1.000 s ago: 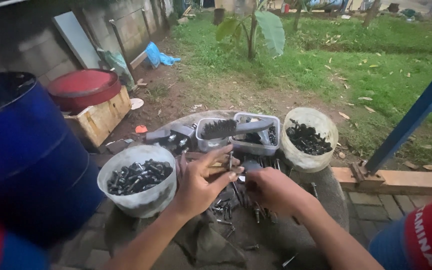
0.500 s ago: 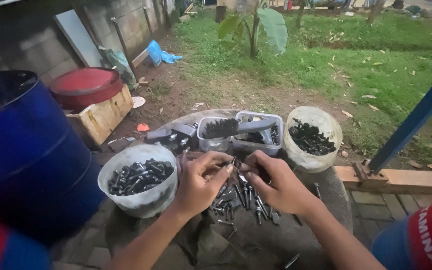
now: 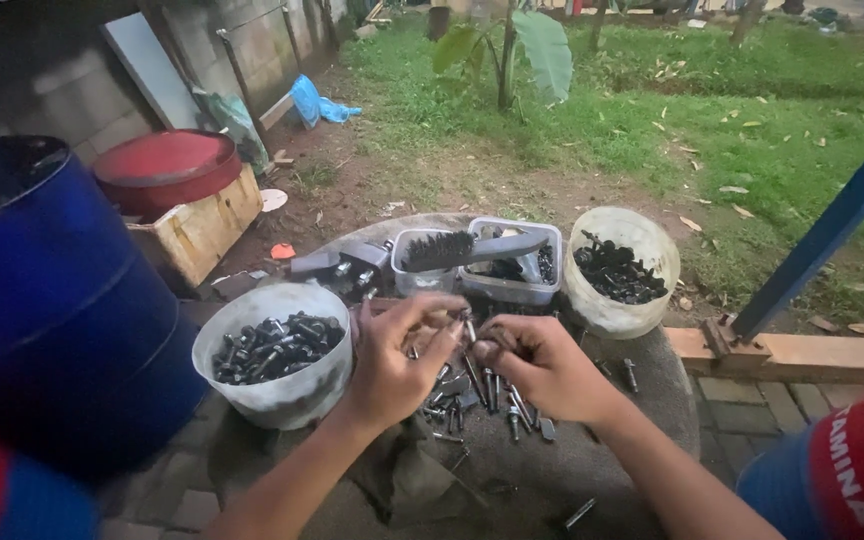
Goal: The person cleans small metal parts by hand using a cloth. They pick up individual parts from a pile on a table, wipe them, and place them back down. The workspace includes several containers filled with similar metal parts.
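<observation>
Both hands meet over the pile of bolts (image 3: 482, 395) on the round table (image 3: 652, 400). The left hand (image 3: 392, 365) and right hand (image 3: 542, 365) each pinch one long bolt (image 3: 469, 345) between them, its shaft pointing down toward the pile, just beside the left tub (image 3: 272, 355).

It was a backyard work spot: a round stone slab (image 3: 592, 470) strewn with bolts, a blue steel drum (image 3: 42, 300), a grassy lawn (image 3: 752, 120) beyond.
</observation>
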